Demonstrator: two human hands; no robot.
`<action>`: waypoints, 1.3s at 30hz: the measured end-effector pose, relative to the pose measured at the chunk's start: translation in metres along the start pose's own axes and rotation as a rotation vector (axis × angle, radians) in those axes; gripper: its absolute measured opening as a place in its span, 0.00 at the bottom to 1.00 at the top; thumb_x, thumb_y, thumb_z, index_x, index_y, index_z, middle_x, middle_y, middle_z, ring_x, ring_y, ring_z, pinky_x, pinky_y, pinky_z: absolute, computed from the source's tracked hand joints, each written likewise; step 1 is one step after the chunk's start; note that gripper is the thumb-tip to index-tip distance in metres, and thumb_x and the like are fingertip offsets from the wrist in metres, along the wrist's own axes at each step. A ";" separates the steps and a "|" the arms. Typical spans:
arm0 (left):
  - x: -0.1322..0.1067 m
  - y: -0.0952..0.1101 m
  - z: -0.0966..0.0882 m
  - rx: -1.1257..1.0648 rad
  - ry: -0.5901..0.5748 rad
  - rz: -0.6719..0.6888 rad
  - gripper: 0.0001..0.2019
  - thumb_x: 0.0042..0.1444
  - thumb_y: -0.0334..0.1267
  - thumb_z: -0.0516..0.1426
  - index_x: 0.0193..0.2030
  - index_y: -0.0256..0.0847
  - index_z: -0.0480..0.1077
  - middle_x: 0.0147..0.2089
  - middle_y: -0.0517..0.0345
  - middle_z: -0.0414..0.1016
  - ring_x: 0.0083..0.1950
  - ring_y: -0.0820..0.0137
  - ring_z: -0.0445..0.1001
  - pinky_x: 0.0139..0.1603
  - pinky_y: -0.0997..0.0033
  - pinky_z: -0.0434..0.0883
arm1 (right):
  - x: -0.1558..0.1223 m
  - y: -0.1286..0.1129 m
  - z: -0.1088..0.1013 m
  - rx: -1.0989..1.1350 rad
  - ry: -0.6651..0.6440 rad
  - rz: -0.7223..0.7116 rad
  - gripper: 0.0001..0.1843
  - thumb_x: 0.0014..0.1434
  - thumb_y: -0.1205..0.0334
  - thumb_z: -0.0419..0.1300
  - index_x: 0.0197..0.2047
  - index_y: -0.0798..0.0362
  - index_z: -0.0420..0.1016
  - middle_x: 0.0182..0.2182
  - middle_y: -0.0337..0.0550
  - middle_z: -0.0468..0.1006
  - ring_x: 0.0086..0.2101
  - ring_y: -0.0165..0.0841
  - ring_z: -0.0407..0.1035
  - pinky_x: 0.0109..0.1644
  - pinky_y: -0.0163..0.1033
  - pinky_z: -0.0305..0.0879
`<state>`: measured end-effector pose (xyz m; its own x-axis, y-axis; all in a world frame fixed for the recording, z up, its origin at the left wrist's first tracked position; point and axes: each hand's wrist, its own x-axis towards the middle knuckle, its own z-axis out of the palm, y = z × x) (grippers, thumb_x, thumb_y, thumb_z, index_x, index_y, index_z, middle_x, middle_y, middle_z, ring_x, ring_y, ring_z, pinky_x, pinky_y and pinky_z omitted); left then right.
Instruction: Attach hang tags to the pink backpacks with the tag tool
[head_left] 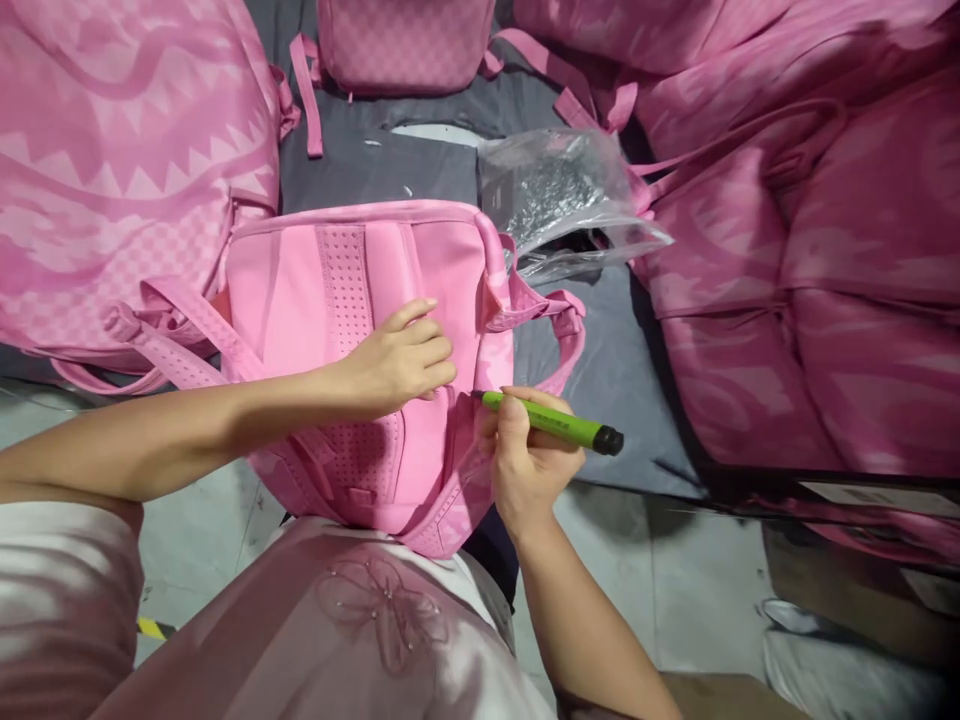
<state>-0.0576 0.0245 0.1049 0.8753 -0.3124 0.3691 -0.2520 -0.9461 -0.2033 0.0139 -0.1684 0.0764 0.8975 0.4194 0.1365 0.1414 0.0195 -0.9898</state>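
Observation:
A pink backpack [300, 290] lies back-panel up on the grey cloth before me, its lower end resting against my lap. My left hand [401, 355] rests on the padded back panel with its fingers curled together, pressing the fabric. My right hand [525, 465] is closed around a green pen-shaped tool with a black cap [559, 425]. The tool's tip touches the backpack's right edge near the seam. The backpack's straps [161, 335] trail off to the left, and its top handle [559, 315] loops to the right.
More pink patterned backpacks are piled at the left [112, 160], the top [405, 40] and the right [810, 250]. A clear plastic bag holding dark small parts [559, 190] lies on the grey cloth [615, 370] beyond the backpack. Bare floor [675, 590] shows below.

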 end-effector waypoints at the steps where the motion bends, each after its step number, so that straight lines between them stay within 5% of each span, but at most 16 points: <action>1: -0.002 0.001 0.002 -0.003 0.012 -0.007 0.14 0.68 0.47 0.53 0.36 0.42 0.71 0.36 0.59 0.74 0.44 0.66 0.68 0.70 0.51 0.61 | -0.001 0.002 0.002 -0.038 0.007 -0.015 0.15 0.64 0.49 0.63 0.43 0.53 0.72 0.26 0.37 0.79 0.20 0.29 0.72 0.24 0.34 0.70; 11: -0.002 0.002 0.013 0.014 0.092 -0.025 0.13 0.70 0.42 0.51 0.35 0.43 0.70 0.34 0.61 0.72 0.44 0.68 0.70 0.70 0.55 0.64 | 0.004 0.008 0.005 -0.244 -0.108 -0.113 0.12 0.65 0.53 0.62 0.45 0.52 0.73 0.32 0.41 0.79 0.24 0.31 0.76 0.29 0.38 0.72; 20: -0.002 0.002 0.013 -0.019 -0.064 -0.042 0.16 0.72 0.39 0.44 0.41 0.46 0.73 0.36 0.61 0.71 0.48 0.69 0.70 0.75 0.56 0.59 | 0.009 -0.001 0.007 -0.323 -0.096 -0.050 0.17 0.65 0.46 0.60 0.41 0.53 0.73 0.25 0.39 0.78 0.21 0.32 0.73 0.26 0.37 0.71; 27: -0.005 0.002 0.015 0.038 0.134 -0.016 0.12 0.71 0.39 0.48 0.38 0.44 0.70 0.34 0.62 0.70 0.44 0.69 0.70 0.70 0.56 0.64 | 0.014 -0.011 0.009 -0.321 -0.109 -0.013 0.17 0.65 0.46 0.59 0.38 0.53 0.74 0.22 0.38 0.77 0.19 0.31 0.72 0.23 0.36 0.69; 39: -0.003 0.002 0.012 0.056 0.116 -0.017 0.13 0.70 0.34 0.47 0.36 0.42 0.70 0.33 0.62 0.70 0.42 0.70 0.71 0.69 0.57 0.66 | 0.016 -0.008 0.007 -0.370 -0.151 -0.067 0.14 0.66 0.49 0.60 0.39 0.53 0.74 0.26 0.40 0.79 0.21 0.31 0.73 0.25 0.37 0.70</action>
<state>-0.0559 0.0242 0.0922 0.8248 -0.3074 0.4745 -0.2116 -0.9461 -0.2452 0.0243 -0.1556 0.0862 0.8134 0.5576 0.1655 0.3633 -0.2648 -0.8933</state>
